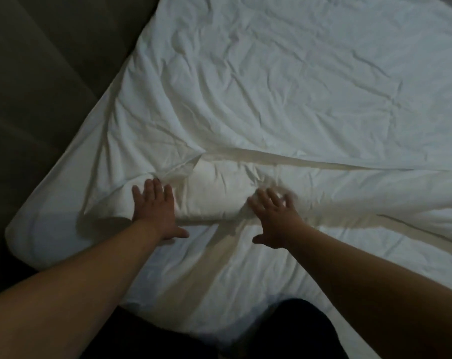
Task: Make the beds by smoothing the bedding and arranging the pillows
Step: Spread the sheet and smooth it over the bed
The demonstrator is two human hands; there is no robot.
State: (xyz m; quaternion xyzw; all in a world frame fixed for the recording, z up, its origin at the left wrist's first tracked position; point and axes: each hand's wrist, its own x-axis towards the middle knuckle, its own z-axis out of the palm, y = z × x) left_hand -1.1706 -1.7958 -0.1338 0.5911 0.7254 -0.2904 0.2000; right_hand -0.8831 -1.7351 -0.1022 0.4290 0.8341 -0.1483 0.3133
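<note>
**A:** Why does the person's left hand lie that way?

**B:** The left hand (155, 211) lies flat with fingers straight and thumb out. It presses the nine o'clock end of the thick turned-back fold (219, 193) in the white, wrinkled cotton bedding (297, 86), probably pinning it so it cannot creep.

**A:** And the other one?

**B:** The right hand (274, 218), just toward three o'clock on the same fold, is spread open and grips nothing. Its fingertips are blurred, so it is likely stroking creases out.

**A:** What about the room?

**B:** Dim brown-grey flooring (38, 86) fills nine to eleven o'clock. The bed's rounded corner sits at eight, and the bedding spreads from there across to three. Dark clothing (284, 330) shows at six. No pillows are in view.
</note>
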